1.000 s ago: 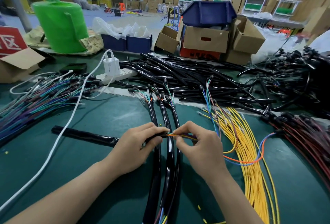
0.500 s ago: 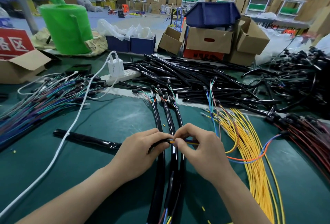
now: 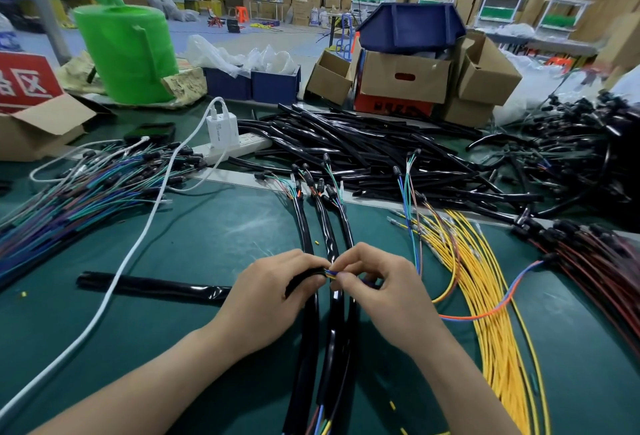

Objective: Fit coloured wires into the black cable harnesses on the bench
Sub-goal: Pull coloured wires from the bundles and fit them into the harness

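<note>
Mid-counter [image 3: 207, 233], the left hand [image 3: 273, 296] grips a black harness [image 3: 156, 287] by its end. The right hand [image 3: 388, 296] pinches coloured wires [image 3: 330, 273] at its mouth. Threading appears under way, and a steady push likely comes next.

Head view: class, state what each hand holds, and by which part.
The left hand grips the black harness sleeve at its open end; the right hand pinches the coloured wires just beside that opening.
</note>
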Demonstrator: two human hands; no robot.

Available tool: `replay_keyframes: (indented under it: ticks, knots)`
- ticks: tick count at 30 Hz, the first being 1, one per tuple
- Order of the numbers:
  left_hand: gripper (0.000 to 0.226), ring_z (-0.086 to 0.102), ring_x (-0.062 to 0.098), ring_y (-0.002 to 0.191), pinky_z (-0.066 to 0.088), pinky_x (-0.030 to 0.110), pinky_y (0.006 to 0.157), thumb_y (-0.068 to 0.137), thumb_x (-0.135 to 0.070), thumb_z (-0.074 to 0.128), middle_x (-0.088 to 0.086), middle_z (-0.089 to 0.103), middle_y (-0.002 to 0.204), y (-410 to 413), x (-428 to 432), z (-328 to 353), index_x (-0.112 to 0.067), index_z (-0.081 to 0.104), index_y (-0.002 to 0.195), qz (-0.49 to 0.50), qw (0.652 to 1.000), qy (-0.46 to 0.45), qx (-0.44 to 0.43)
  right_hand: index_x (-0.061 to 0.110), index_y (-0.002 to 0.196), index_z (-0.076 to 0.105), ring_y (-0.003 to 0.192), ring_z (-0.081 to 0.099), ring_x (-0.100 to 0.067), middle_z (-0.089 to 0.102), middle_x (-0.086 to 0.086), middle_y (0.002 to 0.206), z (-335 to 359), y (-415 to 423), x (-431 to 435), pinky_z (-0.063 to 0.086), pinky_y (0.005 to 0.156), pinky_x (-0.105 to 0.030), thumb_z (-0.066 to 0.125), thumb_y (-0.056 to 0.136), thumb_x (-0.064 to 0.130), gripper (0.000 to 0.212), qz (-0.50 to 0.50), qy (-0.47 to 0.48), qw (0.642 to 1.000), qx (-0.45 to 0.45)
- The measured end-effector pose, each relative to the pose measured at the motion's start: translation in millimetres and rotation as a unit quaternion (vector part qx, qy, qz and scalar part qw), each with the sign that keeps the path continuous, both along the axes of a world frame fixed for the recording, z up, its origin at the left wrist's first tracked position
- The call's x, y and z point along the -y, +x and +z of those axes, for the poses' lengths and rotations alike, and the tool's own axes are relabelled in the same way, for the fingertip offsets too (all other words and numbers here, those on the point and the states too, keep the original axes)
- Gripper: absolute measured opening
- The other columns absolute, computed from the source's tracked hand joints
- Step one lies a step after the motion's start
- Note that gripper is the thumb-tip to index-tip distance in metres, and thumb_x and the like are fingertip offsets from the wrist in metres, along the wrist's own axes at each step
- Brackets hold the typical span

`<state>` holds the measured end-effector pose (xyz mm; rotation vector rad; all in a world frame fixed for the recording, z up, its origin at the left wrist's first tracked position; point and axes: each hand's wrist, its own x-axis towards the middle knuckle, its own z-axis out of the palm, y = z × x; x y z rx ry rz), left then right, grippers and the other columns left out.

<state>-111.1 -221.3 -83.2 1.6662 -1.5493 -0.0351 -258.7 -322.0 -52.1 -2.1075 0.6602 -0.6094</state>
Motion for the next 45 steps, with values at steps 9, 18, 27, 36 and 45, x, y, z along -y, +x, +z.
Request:
replay_keyframes:
  ticks: [9, 18, 27, 36, 45]
  knots:
    - [0.033, 0.058, 0.013, 0.07, 0.051, 0.035, 0.061, 0.091, -0.038, 0.05, -0.005, 0.062, 0.08, -0.1, -3.7, 10.5, -0.016, 0.07, 0.103, -0.054, 0.997, 0.028, 0.05, 0.018, 0.072, 0.06, 0.059, 0.056, -0.002, 0.065, 0.005, 0.067, -1.4, 1.6, -1.0, 0.04, 0.06, -0.013, 0.066, 0.079, 0.007, 0.014, 0.026, 0.002, 1.0, 0.005]
    - [0.03, 0.058, 0.024, 0.067, 0.049, 0.036, 0.056, 0.092, -0.028, 0.041, 0.004, 0.061, 0.08, -18.5, -3.6, 14.2, -0.006, 0.062, 0.089, -0.096, 0.992, 0.019, 0.077, 0.026, 0.085, 0.038, 0.068, 0.047, -0.018, 0.045, 0.006, 0.075, 0.7, 7.2, -19.3, 0.042, 0.066, -0.041, 0.032, 0.079, 0.041, 0.017, 0.02, -0.143, 0.989, 0.009]
    - [0.014, 0.05, 0.005, 0.055, 0.042, 0.02, 0.056, 0.094, -0.033, 0.046, -0.014, 0.062, 0.067, 0.2, -8.8, 33.5, -0.028, 0.056, 0.085, -0.045, 0.998, 0.041, 0.022, 0.025, 0.07, 0.034, 0.053, 0.048, -0.025, 0.043, 0.001, 0.05, -5.6, -6.3, 12.0, 0.037, 0.052, -0.037, 0.011, 0.092, 0.052, 0.042, -0.126, -0.288, 0.947, -0.063]
    - [0.028, 0.054, 0.019, 0.088, 0.043, 0.035, 0.078, 0.097, -0.048, 0.035, -0.012, 0.049, 0.081, 5.9, 0.4, 79.5, -0.023, 0.04, 0.086, -0.061, 0.944, 0.236, 0.224, 0.014, 0.09, 0.056, 0.044, 0.052, -0.028, 0.054, -0.001, 0.046, 27.7, -0.8, 8.8, 0.039, 0.047, -0.034, 0.033, 0.096, 0.038, 0.034, -0.156, -0.346, 0.925, -0.035]
    - [0.016, 0.049, 0.019, 0.069, 0.031, 0.026, 0.062, 0.098, -0.026, 0.046, 0.002, 0.061, 0.079, -8.2, 5.0, 122.9, -0.014, 0.057, 0.096, -0.151, 0.963, 0.09, 0.206, 0.027, 0.091, 0.051, 0.042, 0.039, -0.009, 0.039, 0.005, 0.042, 65.7, 8.1, -5.4, 0.034, 0.048, -0.034, 0.003, 0.086, 0.073, 0.067, -0.111, -0.309, 0.94, 0.095]
